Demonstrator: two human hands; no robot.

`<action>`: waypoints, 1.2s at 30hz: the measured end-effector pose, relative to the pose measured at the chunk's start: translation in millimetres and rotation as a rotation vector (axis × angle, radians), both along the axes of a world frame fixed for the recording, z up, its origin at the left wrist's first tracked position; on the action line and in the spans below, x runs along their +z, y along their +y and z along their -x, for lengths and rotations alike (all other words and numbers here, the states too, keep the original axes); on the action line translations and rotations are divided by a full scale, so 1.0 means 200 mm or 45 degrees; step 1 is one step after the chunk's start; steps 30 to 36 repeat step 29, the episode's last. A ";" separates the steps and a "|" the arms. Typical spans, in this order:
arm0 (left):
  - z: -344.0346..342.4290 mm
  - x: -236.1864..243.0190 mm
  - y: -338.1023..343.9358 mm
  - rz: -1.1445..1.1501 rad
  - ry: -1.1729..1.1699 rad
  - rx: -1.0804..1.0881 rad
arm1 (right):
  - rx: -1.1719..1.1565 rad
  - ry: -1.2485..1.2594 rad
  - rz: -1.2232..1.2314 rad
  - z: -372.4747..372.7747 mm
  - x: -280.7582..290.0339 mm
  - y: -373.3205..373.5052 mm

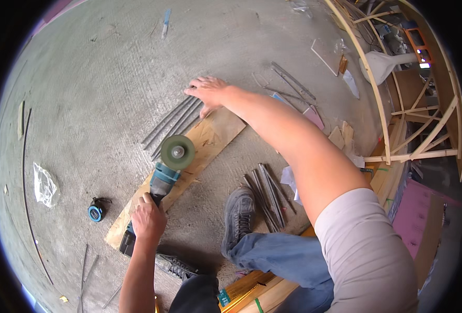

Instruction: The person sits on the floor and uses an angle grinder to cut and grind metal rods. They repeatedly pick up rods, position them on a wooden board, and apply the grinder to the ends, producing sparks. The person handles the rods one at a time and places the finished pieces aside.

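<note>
My left hand (148,218) is wrapped round the handle of a teal-and-black angle grinder (164,179). Its greenish disc (177,152) lies over the near ends of several thin grey metal rods (174,119); whether it touches them I cannot tell. At the rods' far ends, my right hand (209,93) grips the bundle, thumb on one side and fingers over the other. Beneath the grinder a wooden board (212,136) lies slantwise on the concrete, and the rods lie along its left side.
Short metal bars (268,195) lie beside my right shoe (238,216). Left of the board are a blue tape measure (96,212), a clear plastic bag (44,183) and a long thin rod (26,182). At right stands a curved wooden frame (379,99); lumber (272,295) lies near my legs.
</note>
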State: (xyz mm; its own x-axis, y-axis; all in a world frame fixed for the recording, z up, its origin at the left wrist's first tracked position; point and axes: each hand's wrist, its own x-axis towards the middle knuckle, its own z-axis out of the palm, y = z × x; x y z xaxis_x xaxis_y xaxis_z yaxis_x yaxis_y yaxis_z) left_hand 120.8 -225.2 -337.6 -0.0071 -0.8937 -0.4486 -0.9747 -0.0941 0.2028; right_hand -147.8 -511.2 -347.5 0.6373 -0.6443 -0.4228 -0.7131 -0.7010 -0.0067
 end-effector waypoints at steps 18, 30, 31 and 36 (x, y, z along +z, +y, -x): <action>-0.03 0.02 -0.02 -0.140 0.003 0.043 | 0.040 -0.005 -0.195 -0.16 -0.07 -0.08; -0.02 0.03 -0.01 -0.042 0.034 0.016 | 0.169 -0.067 0.011 -0.04 -0.20 -0.06; -0.02 0.03 -0.01 -0.042 0.034 0.016 | 0.169 -0.067 0.011 -0.04 -0.20 -0.06; -0.02 0.03 -0.01 -0.042 0.034 0.016 | 0.169 -0.067 0.011 -0.04 -0.20 -0.06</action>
